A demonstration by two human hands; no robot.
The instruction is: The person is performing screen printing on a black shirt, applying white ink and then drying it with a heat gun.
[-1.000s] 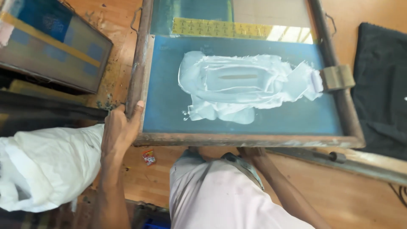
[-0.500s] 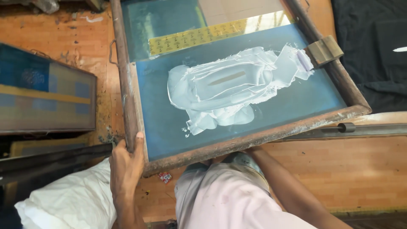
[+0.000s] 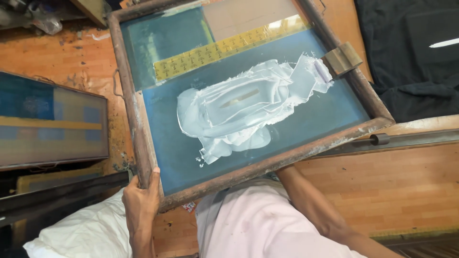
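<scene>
While a second framed screen (image 3: 50, 126) lay at 9 o'clock, the left hand (image 3: 141, 200) had its fingers clamped on the printing screen frame (image 3: 138, 134) at its 7 o'clock corner. White ink (image 3: 239, 112) covered the mesh centre. The right hand was hidden beneath the frame; finger state could not be told, and black cloth (image 3: 411, 57) lay at 2 o'clock.

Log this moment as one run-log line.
left hand: grips near corner of screen frame | right hand: hidden under frame | white ink: spread on mesh | frame: tilted over orange table
</scene>
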